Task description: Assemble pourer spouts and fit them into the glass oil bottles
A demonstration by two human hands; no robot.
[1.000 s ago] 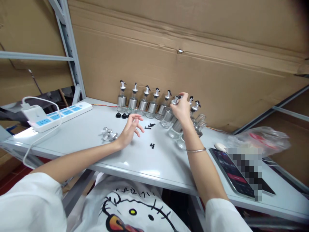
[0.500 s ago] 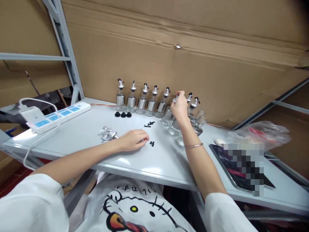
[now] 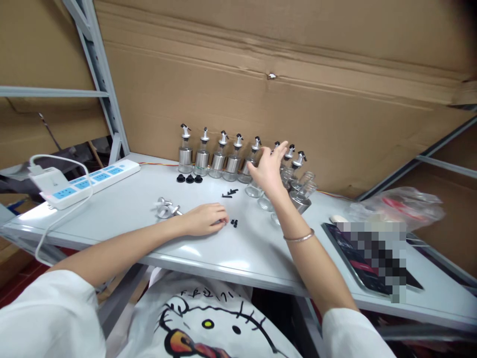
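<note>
My right hand (image 3: pixel 269 166) is raised among the glass dispenser bottles, thumb and fingers spread, with nothing held. It partly hides a bottle with a pourer top (image 3: pixel 276 145) behind it. On the tabletop lies my left hand (image 3: pixel 206 219), palm down with fingers curled together; whatever may be inside them is hidden. Small black plugs (image 3: pixel 234 223) are just right of its fingertips. Silver pourer heads (image 3: pixel 166 208) lie to its left. Thin black levers (image 3: pixel 230 193) are a little farther back. Black round stoppers (image 3: pixel 190 179) sit before the leftmost bottles.
Several steel-banded bottles with pourers (image 3: pixel 202 160) stand along the cardboard wall (image 3: pixel 223 94). Uncapped bottles (image 3: pixel 301 196) stand at the right of the row. A power strip (image 3: pixel 97 180) with a white cable is at left; a tablet (image 3: pixel 354 256) and plastic bag (image 3: pixel 406 206) are at right.
My right hand has let go of the pourer top, its fingers spreading as it draws slightly left and toward me. The bottle stays upright. My left hand has barely moved.
</note>
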